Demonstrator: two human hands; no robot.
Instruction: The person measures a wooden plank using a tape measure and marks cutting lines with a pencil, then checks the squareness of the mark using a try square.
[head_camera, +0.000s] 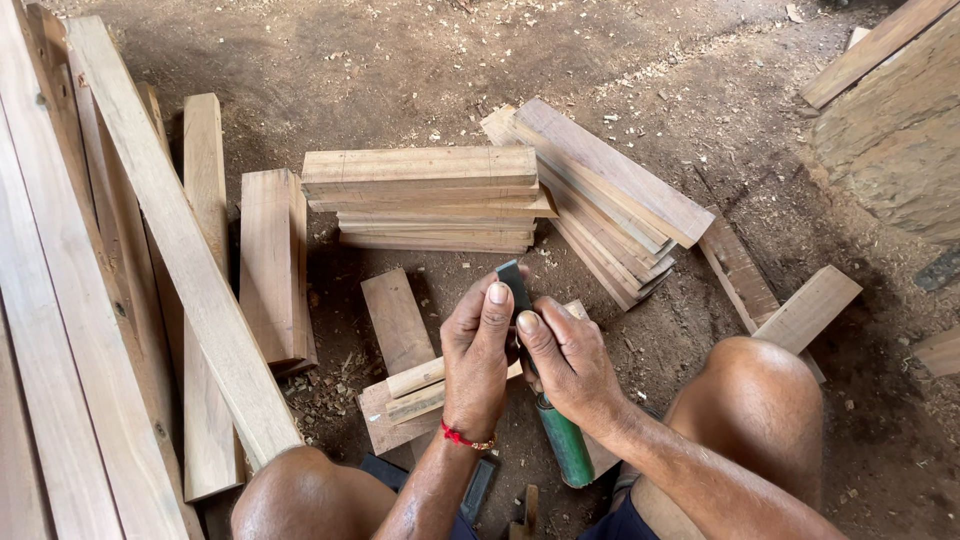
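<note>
Both my hands hold a chisel (560, 440) with a green handle and a dark flat blade that points up and away from me. My left hand (478, 358), with a red thread at the wrist, presses its thumb against the blade near the tip. Gripping the blade just below, my right hand (570, 365) also has its thumb on the metal. The handle sticks out under my right palm toward my lap. Beneath the hands lie short wooden pieces (415, 385) on the dirt floor.
A stack of cut boards (425, 195) lies straight ahead, with a leaning stack of boards (610, 195) to its right. Long planks (130, 270) run along the left. Loose blocks (805, 310) lie right of my knee. A dark tool (478, 488) rests between my legs.
</note>
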